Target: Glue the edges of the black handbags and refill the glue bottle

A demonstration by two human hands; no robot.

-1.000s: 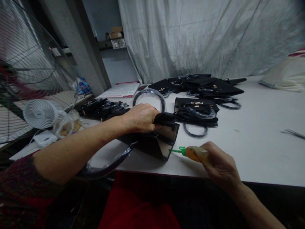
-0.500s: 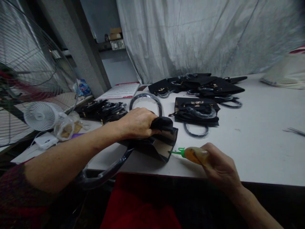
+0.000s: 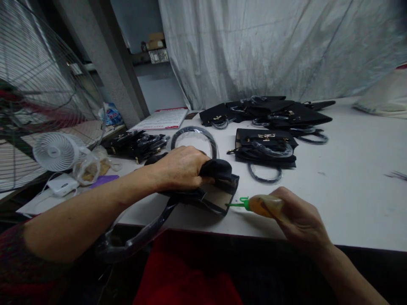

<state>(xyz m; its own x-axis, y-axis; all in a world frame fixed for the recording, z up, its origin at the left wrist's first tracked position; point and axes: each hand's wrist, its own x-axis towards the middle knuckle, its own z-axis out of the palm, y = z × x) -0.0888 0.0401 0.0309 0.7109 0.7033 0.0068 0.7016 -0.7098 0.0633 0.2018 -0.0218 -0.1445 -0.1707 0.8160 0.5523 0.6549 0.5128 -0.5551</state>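
Observation:
My left hand (image 3: 186, 167) is closed on the upper part of a black handbag (image 3: 219, 169), which lies on its side at the table's near edge. The bag's beige inner face shows at its right end, and its plastic-wrapped handles loop out behind and in front. In my right hand (image 3: 300, 216) is a squeeze glue bottle (image 3: 262, 205) with amber liquid and a green nozzle. The nozzle tip is at the edge of the bag's right end; whether it touches cannot be made out. My right fingers are wrapped round the bottle, partly hidden.
Another black handbag (image 3: 265, 148) lies just behind on the white table (image 3: 349, 190). Further back is a pile of black bags (image 3: 280, 110). At the left are black bag parts (image 3: 136, 144), a small white fan (image 3: 57, 150) and a printed sheet (image 3: 160, 118). Tweezers (image 3: 397, 174) lie far right.
The view has shifted slightly. My left hand keeps its grip on the handbag, and the glue bottle's nozzle stays at the bag's right edge.

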